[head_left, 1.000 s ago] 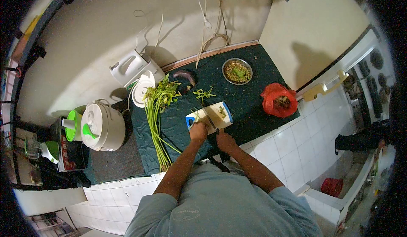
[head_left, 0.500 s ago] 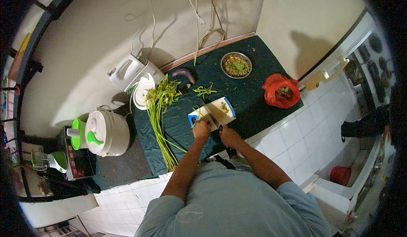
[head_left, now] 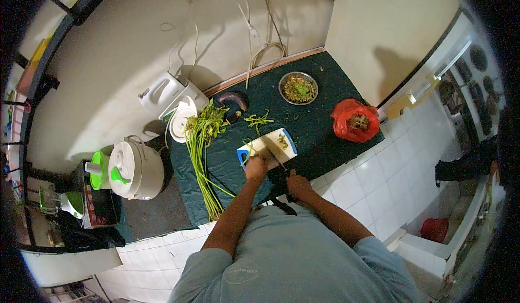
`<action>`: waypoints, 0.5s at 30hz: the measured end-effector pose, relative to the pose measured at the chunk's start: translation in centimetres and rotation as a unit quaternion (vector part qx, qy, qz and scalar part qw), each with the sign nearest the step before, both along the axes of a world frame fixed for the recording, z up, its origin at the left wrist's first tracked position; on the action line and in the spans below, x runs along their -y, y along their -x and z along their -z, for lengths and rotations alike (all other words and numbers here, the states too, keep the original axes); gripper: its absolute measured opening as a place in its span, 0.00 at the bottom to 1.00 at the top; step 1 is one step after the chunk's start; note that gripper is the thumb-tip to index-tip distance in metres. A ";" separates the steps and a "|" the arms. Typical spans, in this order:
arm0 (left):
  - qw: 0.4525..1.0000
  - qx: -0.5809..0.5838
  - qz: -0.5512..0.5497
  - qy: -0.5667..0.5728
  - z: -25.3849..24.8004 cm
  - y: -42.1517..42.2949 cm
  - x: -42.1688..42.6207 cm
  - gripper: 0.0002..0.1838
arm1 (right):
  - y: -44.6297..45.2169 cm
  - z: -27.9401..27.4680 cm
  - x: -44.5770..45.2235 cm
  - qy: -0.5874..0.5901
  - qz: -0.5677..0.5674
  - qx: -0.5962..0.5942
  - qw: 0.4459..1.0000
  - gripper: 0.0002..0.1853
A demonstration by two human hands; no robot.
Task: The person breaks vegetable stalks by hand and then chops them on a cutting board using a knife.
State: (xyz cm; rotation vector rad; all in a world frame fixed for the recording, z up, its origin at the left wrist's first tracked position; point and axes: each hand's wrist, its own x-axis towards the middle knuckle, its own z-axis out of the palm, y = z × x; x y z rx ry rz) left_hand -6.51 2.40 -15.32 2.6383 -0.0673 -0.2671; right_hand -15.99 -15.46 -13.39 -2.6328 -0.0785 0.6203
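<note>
A white cutting board with blue ends lies on the dark green cloth. My left hand is closed on green stems at the board's near left edge. My right hand grips a knife, its blade reaching over the board beside my left fingers. Small chopped greens rest at the board's right part. Just beyond the board lie loose green pieces. Left of my hands stretches a bunch of long leafy stems.
A metal bowl of chopped food stands at the back, a red plastic bag at the right. An eggplant, a white mixer and a rice cooker are on the left side.
My right hand has moved toward me and slightly right with the knife, away from the board. My left hand stays at the board's near left edge. The camera view has shifted a little.
</note>
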 end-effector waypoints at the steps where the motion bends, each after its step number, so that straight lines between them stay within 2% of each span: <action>1: 1.000 -0.001 -0.004 0.000 -0.4 0.3 0.5 0.18 | 0.2 0.3 0.2 0.022 0.033 -0.028 0.999 0.19; 2: 1.000 0.015 0.007 -0.007 -0.8 0.5 1.2 0.14 | 0.2 0.6 0.6 0.023 0.030 -0.029 0.999 0.19; 4: 0.999 0.032 0.018 -0.013 -1.5 0.3 2.3 0.12 | -0.9 -3.1 0.9 -0.051 0.069 -0.014 0.996 0.20; 8: 0.998 0.052 0.046 -0.005 -2.2 0.3 3.2 0.11 | -1.8 -5.1 0.5 -0.038 0.057 -0.009 0.998 0.20; 13: 0.999 0.036 0.032 -0.014 -2.2 0.4 2.8 0.12 | 0.2 0.9 0.0 -0.057 0.041 0.048 0.996 0.18; 15: 0.997 0.035 0.001 0.063 -2.5 0.5 2.9 0.13 | -0.3 2.9 0.2 -0.092 0.085 0.028 0.992 0.19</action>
